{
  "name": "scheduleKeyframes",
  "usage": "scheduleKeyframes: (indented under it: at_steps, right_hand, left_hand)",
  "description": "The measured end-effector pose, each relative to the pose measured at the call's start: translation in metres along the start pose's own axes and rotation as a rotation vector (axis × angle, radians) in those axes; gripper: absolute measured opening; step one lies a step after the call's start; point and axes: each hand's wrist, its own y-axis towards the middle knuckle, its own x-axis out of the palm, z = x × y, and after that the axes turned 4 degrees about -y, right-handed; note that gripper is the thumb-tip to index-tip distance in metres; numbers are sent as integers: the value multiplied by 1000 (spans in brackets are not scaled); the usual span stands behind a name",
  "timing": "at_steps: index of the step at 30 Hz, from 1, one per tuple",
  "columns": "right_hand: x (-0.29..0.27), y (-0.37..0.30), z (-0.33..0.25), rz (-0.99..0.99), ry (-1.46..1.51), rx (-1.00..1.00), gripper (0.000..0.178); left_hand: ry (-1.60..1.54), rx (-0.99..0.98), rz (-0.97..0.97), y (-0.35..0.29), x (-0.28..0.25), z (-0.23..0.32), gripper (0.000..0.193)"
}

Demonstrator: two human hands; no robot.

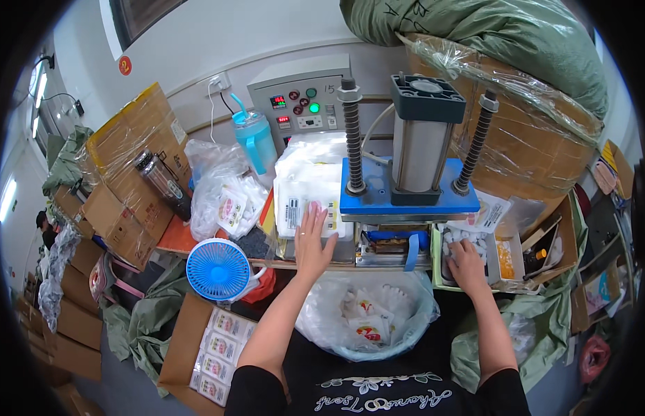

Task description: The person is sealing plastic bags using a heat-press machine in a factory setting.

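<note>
Several packs [218, 357] at lower left, inside an open carton [175, 336]. Just above, a blue fan [218, 269], with a clear bag [215, 187] behind. Next, lays left hand [312, 246] palm down on the near part of a pouch stack [291, 208], fingers loosely spread, clasping nothing; finds the stack directly beneath them and beyond. Below, an open bag [423, 315] holding loose pouches [371, 331]. Between both hands, farther back, a blue-plated press [405, 194]. Dips right hand [468, 265] into a green-rimmed bin [437, 262], fingers bent down among small white pieces [455, 238]; cannot tell whether pinching any, with fingertips hidden. Just beside, to the right, orange pieces [504, 258], then a dark bottle [534, 260].
</note>
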Motion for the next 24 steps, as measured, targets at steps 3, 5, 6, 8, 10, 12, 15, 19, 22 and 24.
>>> scheduleKeyframes:
  at_steps: [3,5,6,8,10,12,15,19,22,24]
  right_hand:
    - [8,3,3,16,22,35,20]
    - [13,-3,18,100,140,57,15]
    - [12,-6,20,108,140,60,15]
    - [4,-10,26,140,307,157,11]
    - [14,-11,38,96,467,294,13]
    - [28,-12,55,204,652,297,18]
    - [18,-16,43,208,756,375,25]
    - [-11,-26,24,91,962,498,24]
    - [-23,-13,-14,-26,1022,659,17]
    - [-3,-8,-34,109,1054,351,12]
  left_hand:
    - [99,-75,-162,-32,15,-21,69]
    - [152,-32,-238,-48,8,-4,69]
    - [153,-23,-235,-59,-2,3,69]
    - [119,44,-234,-71,-12,5,65]
    - [93,22,-204,-76,-16,-7,60]
    - [7,34,-102,-62,-17,-13,45]
    - [-53,-101,-155,-41,-20,-12,32]
    - [-655,-270,-54,-38,-33,41,9]
    - [-991,-593,-162,-68,-21,75,14]
    - [-1122,-754,-210,-84,-6,88,16]
